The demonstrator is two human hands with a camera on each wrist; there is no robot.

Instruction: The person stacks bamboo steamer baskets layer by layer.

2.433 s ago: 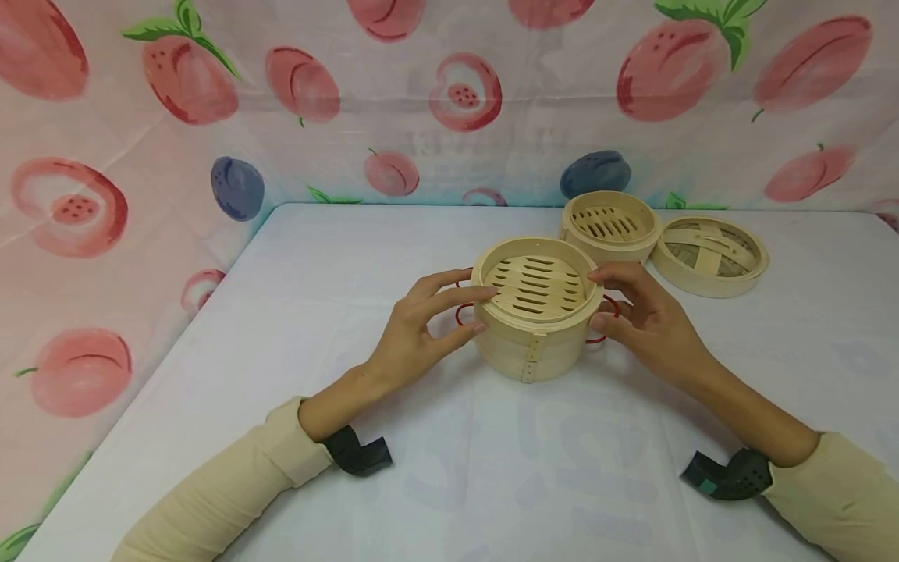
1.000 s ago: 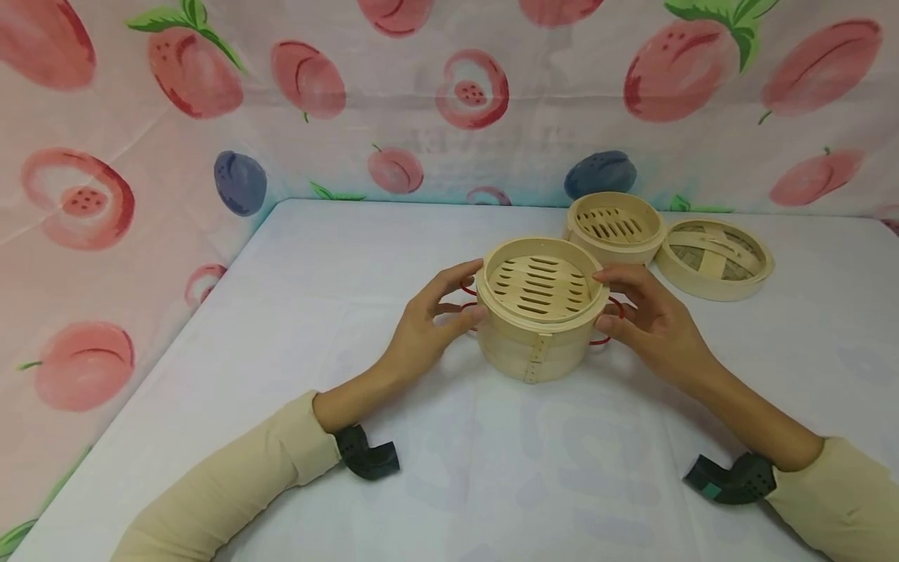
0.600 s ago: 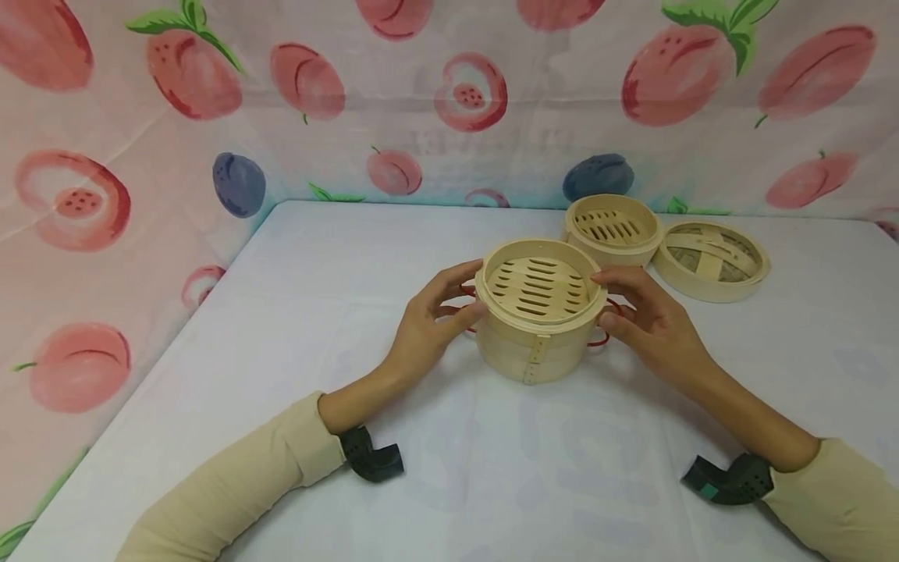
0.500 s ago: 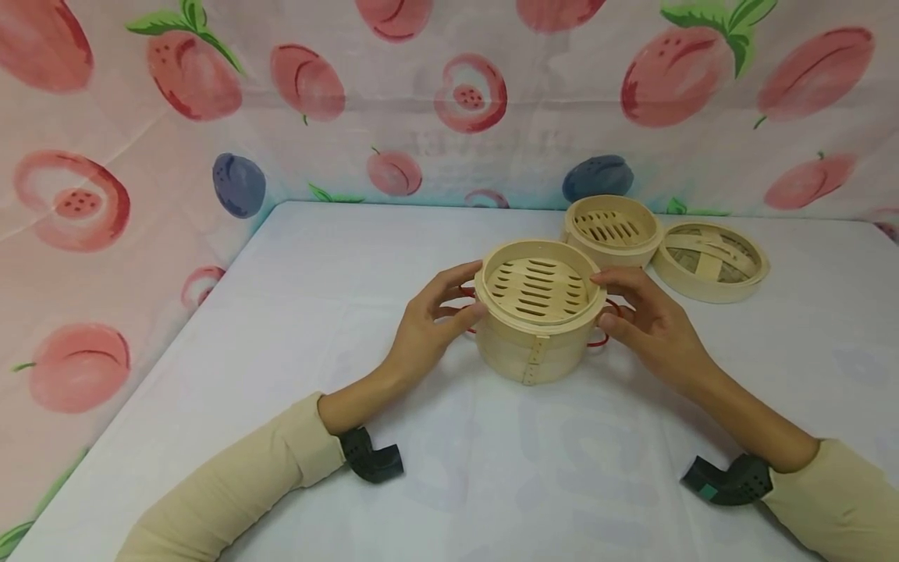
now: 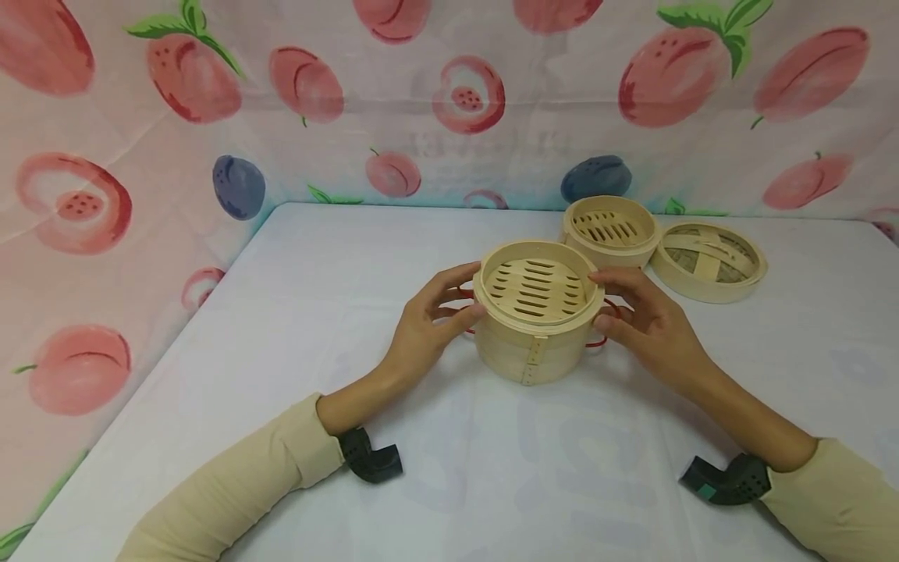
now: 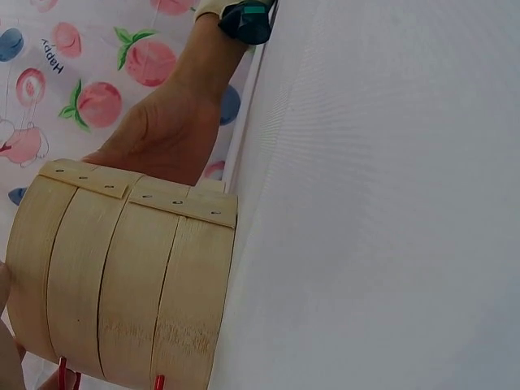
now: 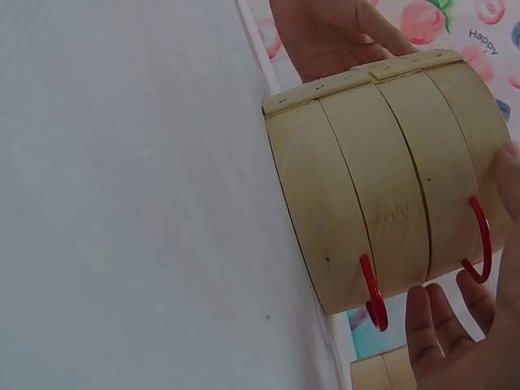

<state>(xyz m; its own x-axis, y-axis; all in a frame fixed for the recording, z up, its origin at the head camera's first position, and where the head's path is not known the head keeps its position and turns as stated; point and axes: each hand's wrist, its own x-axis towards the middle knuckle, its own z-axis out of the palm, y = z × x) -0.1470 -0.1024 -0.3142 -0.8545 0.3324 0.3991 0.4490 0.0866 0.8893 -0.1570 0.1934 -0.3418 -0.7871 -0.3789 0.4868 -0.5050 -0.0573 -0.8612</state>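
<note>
A stack of two round bamboo steamer baskets (image 5: 527, 351) stands upright on the white table, the upper one showing its slotted bottom. Small red handles (image 7: 372, 292) stick out from its sides. My left hand (image 5: 424, 324) grips the upper basket's left side, thumb at the front and fingers further back. On the right, my right hand (image 5: 653, 324) holds the same basket's rim between thumb and forefinger. Its other fingers (image 7: 422, 321) curl close to the red handles in the right wrist view. In the left wrist view, the stack's wall (image 6: 122, 268) hides much of the hands.
Behind the stack, another bamboo steamer basket (image 5: 609, 222) sits at the table's back. Beside it lies a woven bamboo lid (image 5: 709, 261) with a crossed strap. A fruit-printed cloth (image 5: 393, 94) hangs along the back and left edges of the white table (image 5: 393, 515).
My left forefinger was stretched over the upper basket's slats; it has drawn back to the outer left side, where the hand now grips. The right hand and the stack stay practically in place.
</note>
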